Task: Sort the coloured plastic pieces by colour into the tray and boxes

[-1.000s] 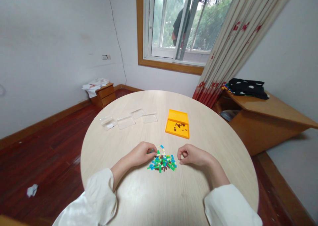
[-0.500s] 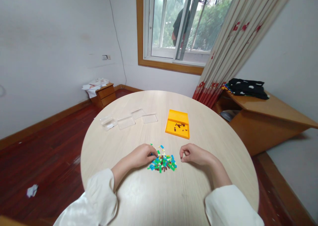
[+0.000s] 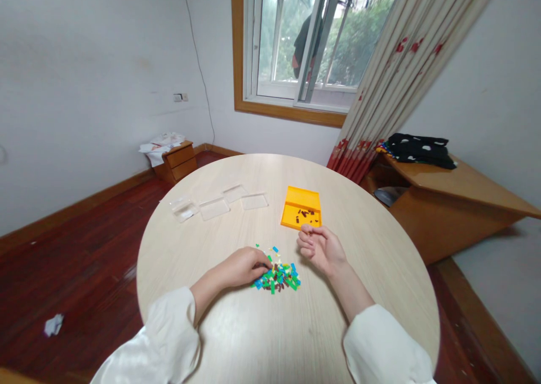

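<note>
A heap of small building bricks (image 3: 281, 280) in green, blue, brown, white and yellow lies on the round table (image 3: 270, 339). My left hand (image 3: 243, 266) rests at the heap's left edge, its fingers bent down and close to the thumb; what is between the tips is hidden. Above the near edge of an open yellow case (image 3: 289, 220), my right hand (image 3: 322, 250) is turned partly palm up, fingers curled. Thumb and forefinger pinch what looks like a small brown brick. Several brown bricks (image 3: 305, 213) lie loose in the case's near half.
Several clear plastic trays (image 3: 214, 208) and lids stand at the table's far left. Beyond the table are a small cabinet (image 3: 180, 161) with papers, a curtain (image 3: 380, 91) and a tilted wooden desk (image 3: 456, 204) with dark cloth on it. A person is visible outside the window.
My right hand has moved from beside the heap forward to the yellow case's near edge and turned over. My left hand has shifted slightly right at the heap.
</note>
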The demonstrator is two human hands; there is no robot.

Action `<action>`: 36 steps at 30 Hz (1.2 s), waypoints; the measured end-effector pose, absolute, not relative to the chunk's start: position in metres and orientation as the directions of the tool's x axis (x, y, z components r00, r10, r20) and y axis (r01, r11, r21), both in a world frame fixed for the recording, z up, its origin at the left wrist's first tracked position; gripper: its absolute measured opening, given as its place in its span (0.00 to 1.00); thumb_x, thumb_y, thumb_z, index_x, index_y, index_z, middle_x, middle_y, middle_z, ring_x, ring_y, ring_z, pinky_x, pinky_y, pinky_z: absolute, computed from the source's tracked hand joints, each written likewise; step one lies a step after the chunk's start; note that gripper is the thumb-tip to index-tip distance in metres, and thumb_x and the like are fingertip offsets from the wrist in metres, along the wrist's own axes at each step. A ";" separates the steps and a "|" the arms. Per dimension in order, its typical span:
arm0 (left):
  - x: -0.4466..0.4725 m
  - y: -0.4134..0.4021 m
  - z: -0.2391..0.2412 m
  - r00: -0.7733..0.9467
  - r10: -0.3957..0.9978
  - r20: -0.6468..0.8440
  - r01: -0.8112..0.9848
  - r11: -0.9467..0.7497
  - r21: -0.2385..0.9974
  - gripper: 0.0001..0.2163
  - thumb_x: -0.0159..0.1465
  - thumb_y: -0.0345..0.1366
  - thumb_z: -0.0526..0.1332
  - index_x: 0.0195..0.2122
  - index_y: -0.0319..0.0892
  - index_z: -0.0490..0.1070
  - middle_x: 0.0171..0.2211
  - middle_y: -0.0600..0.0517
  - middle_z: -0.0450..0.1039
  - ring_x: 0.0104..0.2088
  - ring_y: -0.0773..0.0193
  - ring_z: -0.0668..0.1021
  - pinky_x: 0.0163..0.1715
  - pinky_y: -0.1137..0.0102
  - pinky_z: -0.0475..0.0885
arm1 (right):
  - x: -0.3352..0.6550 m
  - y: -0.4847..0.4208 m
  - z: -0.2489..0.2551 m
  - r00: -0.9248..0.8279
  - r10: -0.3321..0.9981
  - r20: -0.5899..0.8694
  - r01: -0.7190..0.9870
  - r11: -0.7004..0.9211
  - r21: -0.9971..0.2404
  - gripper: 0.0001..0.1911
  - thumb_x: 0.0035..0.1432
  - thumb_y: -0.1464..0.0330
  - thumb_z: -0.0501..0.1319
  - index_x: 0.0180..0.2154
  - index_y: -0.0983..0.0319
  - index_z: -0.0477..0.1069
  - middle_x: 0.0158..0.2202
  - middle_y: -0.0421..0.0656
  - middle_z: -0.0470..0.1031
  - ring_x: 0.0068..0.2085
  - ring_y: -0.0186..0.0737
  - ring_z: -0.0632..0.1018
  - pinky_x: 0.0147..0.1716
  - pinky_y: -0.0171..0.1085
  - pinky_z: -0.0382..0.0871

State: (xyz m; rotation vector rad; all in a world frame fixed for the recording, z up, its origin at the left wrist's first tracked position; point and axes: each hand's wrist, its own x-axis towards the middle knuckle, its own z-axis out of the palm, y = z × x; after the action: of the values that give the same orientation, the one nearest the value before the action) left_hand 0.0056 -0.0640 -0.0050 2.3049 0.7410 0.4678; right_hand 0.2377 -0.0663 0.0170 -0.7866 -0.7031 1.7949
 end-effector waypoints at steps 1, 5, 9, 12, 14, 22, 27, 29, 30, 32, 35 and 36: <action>0.006 -0.064 -0.006 0.774 0.621 0.122 0.383 -0.613 0.691 0.12 0.58 0.27 0.56 0.37 0.43 0.77 0.32 0.49 0.78 0.32 0.63 0.76 0.34 0.73 0.66 | 0.236 -0.066 0.016 -0.279 0.937 -0.210 -0.562 -0.336 -0.756 0.07 0.48 0.67 0.56 0.25 0.60 0.58 0.19 0.34 0.51 0.19 0.29 0.53 0.15 0.26 0.46; 0.008 -0.066 -0.006 0.741 0.662 0.112 0.405 -0.574 0.711 0.10 0.57 0.28 0.56 0.33 0.41 0.77 0.29 0.50 0.76 0.29 0.65 0.73 0.32 0.73 0.63 | 0.227 -0.066 0.010 -0.230 0.942 -0.246 -0.436 -0.326 -0.839 0.07 0.44 0.66 0.59 0.23 0.62 0.62 0.18 0.33 0.52 0.18 0.26 0.51 0.15 0.27 0.44; 0.013 -0.068 -0.004 0.598 0.797 0.085 0.348 -0.354 0.868 0.06 0.57 0.31 0.57 0.31 0.39 0.73 0.19 0.57 0.64 0.21 0.70 0.63 0.23 0.75 0.56 | 0.213 -0.072 0.004 -0.171 0.965 -0.197 -0.062 -0.210 -0.976 0.06 0.43 0.67 0.61 0.22 0.64 0.68 0.15 0.32 0.53 0.18 0.26 0.53 0.17 0.29 0.45; 0.016 -0.065 -0.001 0.454 0.891 -0.007 0.059 -0.022 0.998 0.07 0.57 0.37 0.60 0.29 0.39 0.67 0.15 0.62 0.52 0.17 0.73 0.56 0.19 0.76 0.51 | 0.202 -0.079 0.004 -0.197 0.976 -0.091 0.354 -0.016 -0.935 0.06 0.45 0.69 0.59 0.25 0.65 0.73 0.18 0.37 0.65 0.21 0.30 0.63 0.21 0.31 0.54; 0.015 -0.060 0.000 0.437 0.893 -0.109 -0.229 0.228 0.947 0.09 0.59 0.38 0.58 0.25 0.40 0.62 0.14 0.63 0.48 0.15 0.74 0.53 0.17 0.77 0.50 | 0.196 -0.084 0.007 -0.237 0.971 -0.009 0.527 0.121 -0.841 0.07 0.46 0.72 0.57 0.26 0.64 0.74 0.23 0.40 0.73 0.25 0.33 0.69 0.26 0.32 0.59; 0.001 -0.045 0.000 0.509 0.733 -0.450 -0.587 0.679 0.441 0.11 0.62 0.28 0.49 0.22 0.40 0.57 0.14 0.55 0.60 0.16 0.71 0.67 0.20 0.76 0.67 | 0.192 -0.090 0.015 -0.390 0.921 0.011 0.715 0.310 -0.626 0.11 0.51 0.76 0.55 0.29 0.63 0.77 0.30 0.45 0.78 0.32 0.37 0.75 0.34 0.33 0.64; -0.004 -0.044 -0.001 0.602 0.704 -0.377 -0.551 0.708 0.441 0.12 0.58 0.29 0.52 0.42 0.27 0.65 0.37 0.34 0.73 0.41 0.54 0.78 0.44 0.62 0.72 | 0.190 -0.090 0.012 -0.409 0.912 -0.009 0.734 0.323 -0.597 0.11 0.52 0.76 0.56 0.30 0.62 0.77 0.31 0.45 0.78 0.33 0.38 0.76 0.35 0.33 0.64; -0.005 -0.044 0.000 0.630 0.698 -0.340 -0.541 0.709 0.453 0.16 0.60 0.32 0.52 0.45 0.24 0.64 0.41 0.31 0.73 0.45 0.52 0.77 0.46 0.61 0.70 | 0.189 -0.090 0.011 -0.400 0.916 -0.023 0.744 0.310 -0.591 0.11 0.52 0.76 0.56 0.30 0.62 0.77 0.32 0.45 0.78 0.34 0.38 0.76 0.36 0.33 0.64; -0.005 -0.044 0.001 0.634 0.698 -0.331 -0.538 0.707 0.460 0.17 0.61 0.34 0.53 0.46 0.24 0.64 0.41 0.31 0.72 0.45 0.52 0.76 0.46 0.61 0.70 | 0.189 -0.091 0.011 -0.395 0.918 -0.031 0.751 0.303 -0.587 0.11 0.51 0.75 0.56 0.31 0.62 0.77 0.32 0.45 0.79 0.34 0.38 0.76 0.36 0.33 0.64; -0.004 -0.044 0.003 0.620 0.711 -0.332 -0.535 0.693 0.484 0.17 0.62 0.36 0.53 0.44 0.25 0.66 0.39 0.33 0.73 0.44 0.53 0.77 0.45 0.62 0.70 | 0.189 -0.091 0.012 -0.391 0.920 -0.045 0.759 0.294 -0.580 0.11 0.51 0.75 0.57 0.31 0.62 0.78 0.33 0.45 0.79 0.35 0.38 0.77 0.36 0.33 0.65; -0.002 -0.045 0.003 0.545 0.761 -0.353 -0.516 0.636 0.574 0.10 0.60 0.34 0.56 0.34 0.31 0.69 0.26 0.45 0.71 0.28 0.64 0.76 0.32 0.70 0.71 | 0.189 -0.092 0.012 -0.382 0.922 -0.061 0.773 0.283 -0.568 0.11 0.51 0.75 0.57 0.32 0.62 0.78 0.34 0.45 0.79 0.36 0.39 0.77 0.38 0.34 0.65; -0.001 -0.045 0.001 0.508 0.786 -0.351 -0.484 0.598 0.639 0.07 0.59 0.33 0.57 0.29 0.33 0.69 0.20 0.51 0.67 0.21 0.69 0.71 0.25 0.73 0.67 | 0.189 -0.093 0.013 -0.379 0.923 -0.065 0.777 0.279 -0.565 0.11 0.51 0.75 0.57 0.33 0.62 0.78 0.35 0.46 0.79 0.37 0.40 0.77 0.38 0.34 0.64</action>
State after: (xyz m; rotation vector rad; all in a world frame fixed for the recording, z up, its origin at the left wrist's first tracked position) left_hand -0.0013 -0.0454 0.0014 0.5030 0.6741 0.8051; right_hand 0.1888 -0.0929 0.0128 -1.5598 -2.2763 0.7612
